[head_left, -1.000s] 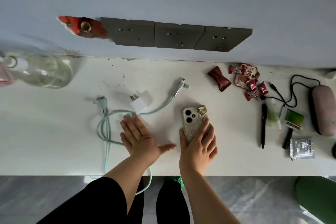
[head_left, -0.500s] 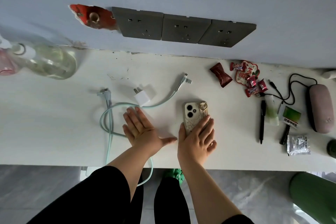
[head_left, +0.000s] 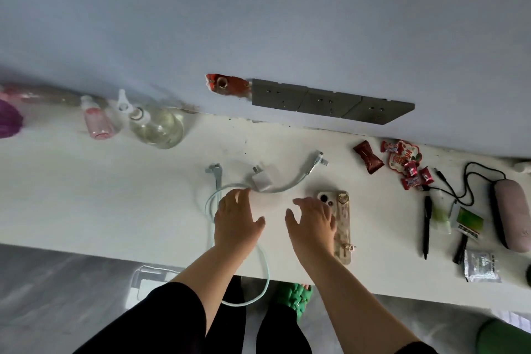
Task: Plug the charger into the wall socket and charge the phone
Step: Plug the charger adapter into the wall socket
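my left hand (head_left: 235, 220) hovers spread and empty over the loop of pale green cable (head_left: 214, 204), fingertips just short of the white charger (head_left: 263, 179), and my right hand (head_left: 311, 220) is spread and empty too, partly over the phone (head_left: 342, 224) lying face down near the table (head_left: 86, 210) edge. the charger sits unplugged with its prongs toward the wall, so i should pinch its body from the sides, keep the prongs free and carry it straight up to the nearest grey wall socket (head_left: 278, 95). the cable dangles off the front edge and could drag; i'd give it slack first. one plug end (head_left: 317, 159) lies near the phone, handy for later. the glass bottle (head_left: 156, 126) and pink bottle (head_left: 96, 121) stand well left, the sweets (head_left: 402, 164) and pen (head_left: 426, 227) well right, none in my path.
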`<state>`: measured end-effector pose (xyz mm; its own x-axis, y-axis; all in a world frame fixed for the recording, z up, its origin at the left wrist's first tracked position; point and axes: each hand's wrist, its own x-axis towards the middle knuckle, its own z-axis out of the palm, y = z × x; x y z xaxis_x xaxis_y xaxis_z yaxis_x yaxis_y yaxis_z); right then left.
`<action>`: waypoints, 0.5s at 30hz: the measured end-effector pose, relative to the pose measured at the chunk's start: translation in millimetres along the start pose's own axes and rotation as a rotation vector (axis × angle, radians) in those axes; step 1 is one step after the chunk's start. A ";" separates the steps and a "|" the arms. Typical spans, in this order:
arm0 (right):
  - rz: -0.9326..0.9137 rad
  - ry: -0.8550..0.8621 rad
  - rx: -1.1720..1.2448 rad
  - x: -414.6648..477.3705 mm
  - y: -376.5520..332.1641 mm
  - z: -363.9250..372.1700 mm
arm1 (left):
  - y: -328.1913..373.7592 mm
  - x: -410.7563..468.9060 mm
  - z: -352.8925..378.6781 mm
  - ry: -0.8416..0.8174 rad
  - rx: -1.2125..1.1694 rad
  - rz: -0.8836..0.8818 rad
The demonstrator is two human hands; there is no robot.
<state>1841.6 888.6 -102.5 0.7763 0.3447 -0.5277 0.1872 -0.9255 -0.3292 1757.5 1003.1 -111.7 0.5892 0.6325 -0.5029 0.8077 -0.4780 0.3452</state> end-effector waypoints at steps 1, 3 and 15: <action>-0.027 -0.013 0.037 2.0 -8.9 1.6 | -1.1 -0.2 1.0 0.051 0.023 0.005; -0.044 -0.031 0.081 5.3 -25.5 4.4 | -3.0 2.7 3.7 0.055 0.101 -0.009; 0.178 -0.095 0.751 28.6 -59.0 -1.5 | -29.8 34.8 15.9 -0.262 0.165 -0.014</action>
<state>1853.7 952.8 -97.0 0.6953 0.2438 -0.6761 -0.4201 -0.6255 -0.6575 1753.6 1029.6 -152.2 0.5351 0.4712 -0.7012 0.7885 -0.5765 0.2143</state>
